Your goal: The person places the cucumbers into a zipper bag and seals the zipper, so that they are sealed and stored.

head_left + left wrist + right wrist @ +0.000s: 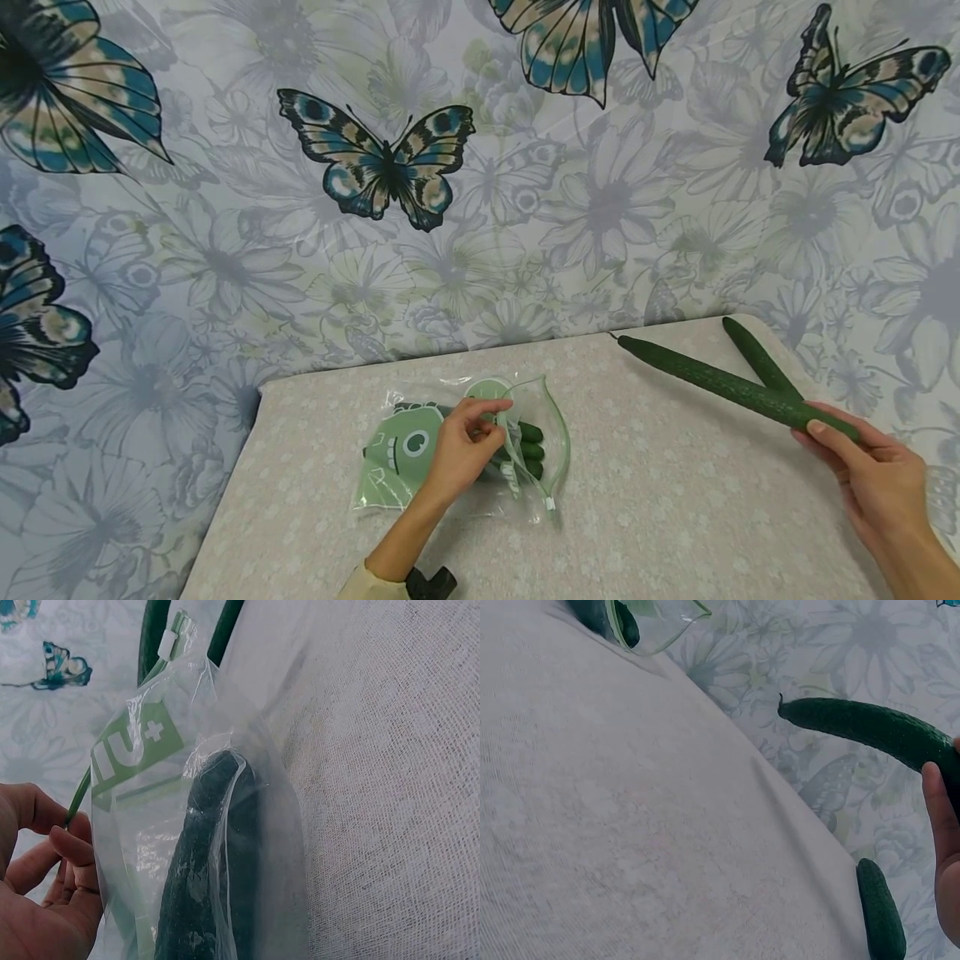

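A clear slider bag with a green cartoon print lies on the table, its mouth spread open to the right. Several cucumbers are inside; one cucumber shows through the plastic in the left wrist view. My left hand pinches the bag's green rim between thumb and fingers. On the right, my right hand grips a long cucumber by one end, its stemmed tip pointing left toward the bag. Behind it lies another cucumber, partly covered in the head view.
A pale patterned cloth covers the table. A butterfly-print backdrop stands right behind its back edge. The white slider sits at the near corner of the bag's mouth.
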A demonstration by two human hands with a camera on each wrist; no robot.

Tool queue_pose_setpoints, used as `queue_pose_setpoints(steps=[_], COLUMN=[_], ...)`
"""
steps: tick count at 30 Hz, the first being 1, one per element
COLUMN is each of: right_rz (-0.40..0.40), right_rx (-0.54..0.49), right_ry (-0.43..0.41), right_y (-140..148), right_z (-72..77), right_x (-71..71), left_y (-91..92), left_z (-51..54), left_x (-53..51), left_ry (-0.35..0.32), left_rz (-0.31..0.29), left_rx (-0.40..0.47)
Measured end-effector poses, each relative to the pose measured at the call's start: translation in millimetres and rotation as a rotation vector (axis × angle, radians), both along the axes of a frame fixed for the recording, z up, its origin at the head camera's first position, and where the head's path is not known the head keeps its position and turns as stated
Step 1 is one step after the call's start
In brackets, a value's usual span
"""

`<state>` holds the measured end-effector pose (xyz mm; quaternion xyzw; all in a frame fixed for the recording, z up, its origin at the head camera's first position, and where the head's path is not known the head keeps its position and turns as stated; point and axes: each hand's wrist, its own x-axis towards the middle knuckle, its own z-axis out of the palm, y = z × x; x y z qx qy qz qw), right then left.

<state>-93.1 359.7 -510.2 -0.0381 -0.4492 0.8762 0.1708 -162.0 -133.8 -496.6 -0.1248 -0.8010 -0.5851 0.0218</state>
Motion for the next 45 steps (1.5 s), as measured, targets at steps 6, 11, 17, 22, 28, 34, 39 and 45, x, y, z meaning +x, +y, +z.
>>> queue_pose_setpoints(steps=[6, 11, 17, 22, 28, 34, 39, 45], right_rz=[0.133, 0.200, 0.218, 0.296, 0.378, 0.386, 0.381, 0.371], right_rx=[0.026, 0.072, 0.147, 0.153, 0.223, 0.301, 0.364, 0.428], right_ry=[0.132, 0.181, 0.198, 0.252, 0.256, 0.220, 0.209, 0.154], right_y=[-6.9, -10.8, -15.2, -18.0, -24.8, -35.2, -46.2, -63.0], right_z=[1.3, 3.0, 4.0, 2.9, 0.6, -4.1, -9.1, -14.6], right_x=[4.0, 6.3, 8.0, 6.8, 5.2, 0.2, -6.2, -13.2], left_y=[-0.1, -0.1, -0.4, -0.8, 1.1, 2.1, 1.9, 3.1], left_z=[-0.6, -0.8, -1.5, -1.9, -0.2, 1.9, 2.5, 3.3], left_x=[-0.7, -0.6, 0.0, 0.7, 0.6, 1.7, 1.5, 1.2], left_ry=[0.000, -0.002, -0.010, -0.012, -0.003, -0.005, -0.004, -0.005], left_rz=[0.003, 0.000, -0.004, -0.006, -0.001, 0.004, 0.002, -0.007], left_rx=[-0.005, -0.007, -0.005, -0.002, 0.001, 0.003, 0.008, 0.020])
